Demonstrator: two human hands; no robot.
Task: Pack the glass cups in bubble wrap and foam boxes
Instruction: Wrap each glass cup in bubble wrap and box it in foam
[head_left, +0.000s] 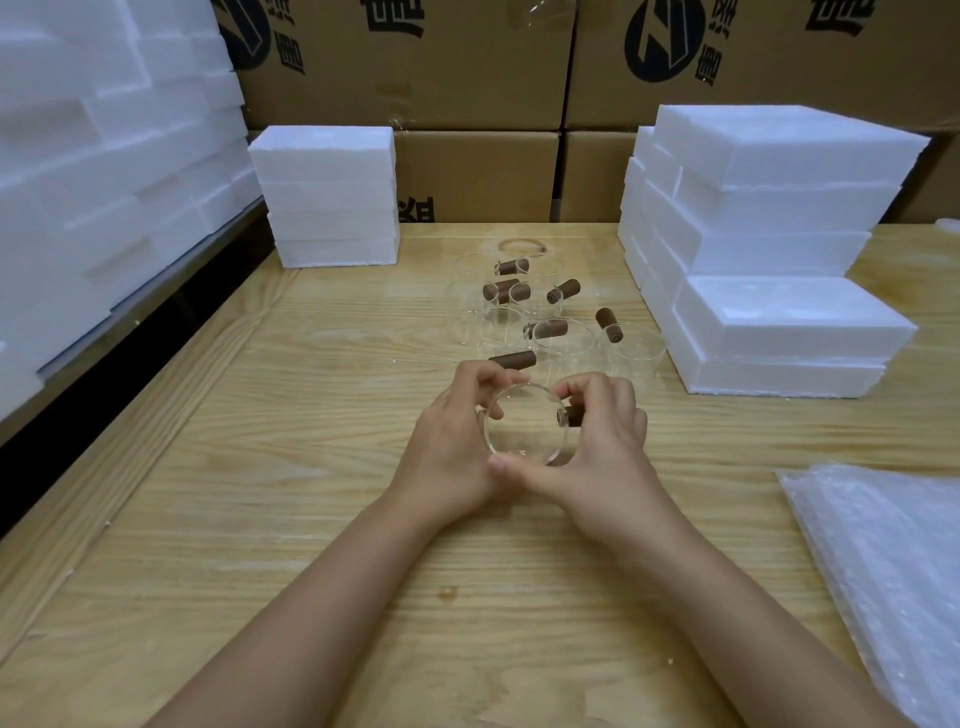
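Over the middle of the table (311, 519), the left hand (447, 447) curls round the glass cup (524, 426) at 9 o'clock, the right hand (608, 452) pinches its brown handle (574, 415) at 3 o'clock, the mouth maybe tipped up, and the bubble wrap (883, 571) lies at 4 o'clock, nearer the right hand.

Light wood-grain bench (311, 467), small dark spot (447, 592) near the front. Brown cardboard cartons (467, 67) stacked along the far edge, black printing on their faces. Faint ring mark (521, 246) just before them.
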